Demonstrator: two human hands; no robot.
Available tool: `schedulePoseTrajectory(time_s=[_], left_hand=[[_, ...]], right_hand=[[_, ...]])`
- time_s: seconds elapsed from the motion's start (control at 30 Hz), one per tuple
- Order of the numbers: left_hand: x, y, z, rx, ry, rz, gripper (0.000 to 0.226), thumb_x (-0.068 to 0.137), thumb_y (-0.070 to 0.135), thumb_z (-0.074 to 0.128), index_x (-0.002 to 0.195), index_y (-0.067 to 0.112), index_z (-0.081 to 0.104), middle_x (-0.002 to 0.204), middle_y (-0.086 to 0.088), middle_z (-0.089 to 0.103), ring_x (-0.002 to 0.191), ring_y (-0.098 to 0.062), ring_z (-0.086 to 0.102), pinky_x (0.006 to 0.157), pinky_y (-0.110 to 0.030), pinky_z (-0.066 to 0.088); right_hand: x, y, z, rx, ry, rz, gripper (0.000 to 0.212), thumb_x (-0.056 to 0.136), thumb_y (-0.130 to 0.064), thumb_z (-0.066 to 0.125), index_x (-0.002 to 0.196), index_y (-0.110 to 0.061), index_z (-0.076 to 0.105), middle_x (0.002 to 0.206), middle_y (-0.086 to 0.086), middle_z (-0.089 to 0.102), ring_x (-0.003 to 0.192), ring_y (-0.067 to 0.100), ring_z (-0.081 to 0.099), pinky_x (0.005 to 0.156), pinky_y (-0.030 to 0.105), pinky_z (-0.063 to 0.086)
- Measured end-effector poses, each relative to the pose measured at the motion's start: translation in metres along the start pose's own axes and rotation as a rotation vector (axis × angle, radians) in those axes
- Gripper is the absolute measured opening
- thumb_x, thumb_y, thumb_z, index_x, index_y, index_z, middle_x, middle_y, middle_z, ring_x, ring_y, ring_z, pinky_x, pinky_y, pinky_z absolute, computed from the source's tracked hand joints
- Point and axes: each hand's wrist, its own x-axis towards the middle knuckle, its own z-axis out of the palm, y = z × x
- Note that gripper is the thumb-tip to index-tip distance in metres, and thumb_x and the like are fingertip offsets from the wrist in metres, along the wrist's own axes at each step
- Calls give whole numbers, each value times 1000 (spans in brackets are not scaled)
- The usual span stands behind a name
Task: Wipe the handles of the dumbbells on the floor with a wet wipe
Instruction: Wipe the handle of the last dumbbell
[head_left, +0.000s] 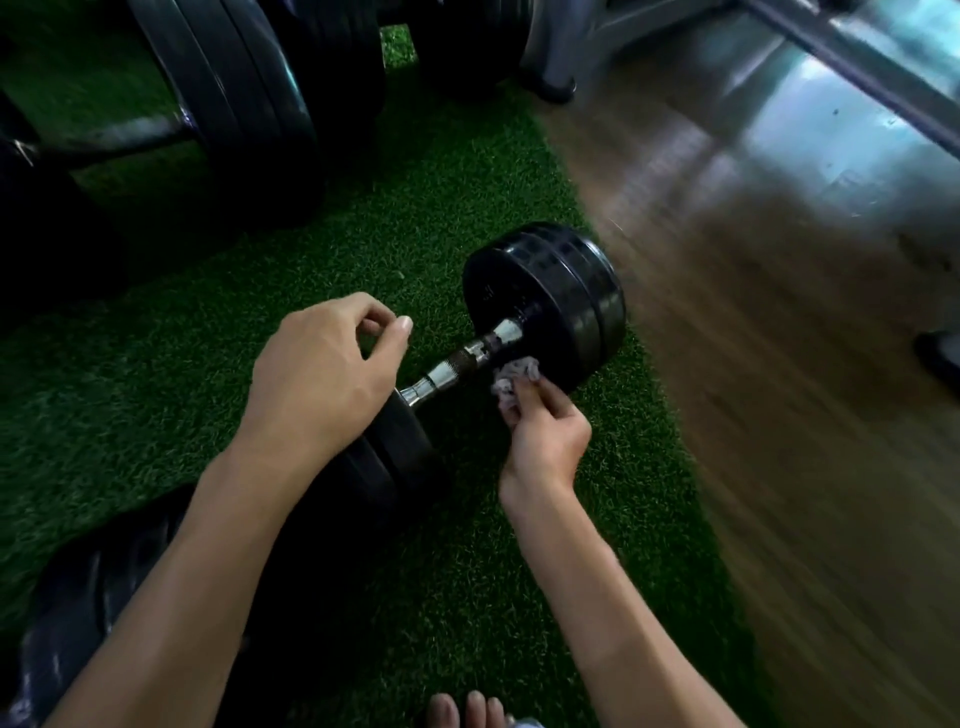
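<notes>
Right hand (545, 431) pinches crumpled wet wipe (511, 379), soft and limp, beside dumbbell (545, 306) handle (462, 364). Left hand (322, 379) hovers released. Dumbbell likely heavy; chrome handle probably slick.

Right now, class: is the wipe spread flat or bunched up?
Bunched up. The wipe is a crumpled wad pinched in the right hand, beside the dumbbell handle.

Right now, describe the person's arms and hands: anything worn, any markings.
Both arms are bare from forearm to fingertips; no sleeve reaches into view. The left hand and the right hand wear no gloves. No watch, ring, bracelet or marking shows on either wrist. The fingernails are short and unpainted.
</notes>
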Motion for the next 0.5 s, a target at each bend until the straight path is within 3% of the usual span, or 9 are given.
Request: schedulePoseTrajectory(time_s=[0.13,0.2,0.3,0.4,0.43,0.5], left_hand=[[-16,-11,1,80,12,43,50,100,58,36,129,26,62,138,3,58,127,-18,53,107,-44,42],[-22,-13,4,104,54,45,58,100,60,30,136,25,58,147,2,53,137,-19,46,112,-45,38],[-20,-12,4,81,72,26,60,95,58,28,134,26,59,142,5,57,132,-18,50,107,-44,41],[-19,-12,4,54,79,22,56,94,57,31,129,26,63,135,8,61,125,-18,54,102,-44,44],[-20,-12,4,49,87,20,53,96,57,33,128,27,63,135,9,61,125,-17,54,102,-44,44],[-20,-13,5,45,102,14,45,100,54,39,127,27,64,134,10,61,124,-16,53,102,-44,43]], right_hand=[[1,12,7,-589,-113,-735,20,94,-12,67,113,-9,74,111,-2,70,101,0,65,91,16,52],[10,17,6,-778,-189,-960,23,96,-12,64,117,-6,73,115,1,67,108,11,62,98,25,50],[17,24,-9,-874,-398,-1151,20,94,-7,67,113,-6,75,112,5,67,104,22,62,96,28,48],[7,33,-25,-914,-694,-1180,20,92,-1,69,111,-1,74,111,10,67,104,24,63,92,33,52],[8,32,-27,-921,-697,-1190,19,92,0,69,110,0,74,110,11,68,104,23,64,92,34,53],[18,23,-24,-945,-546,-1214,18,91,2,66,108,1,75,107,12,70,103,15,64,97,25,51]])
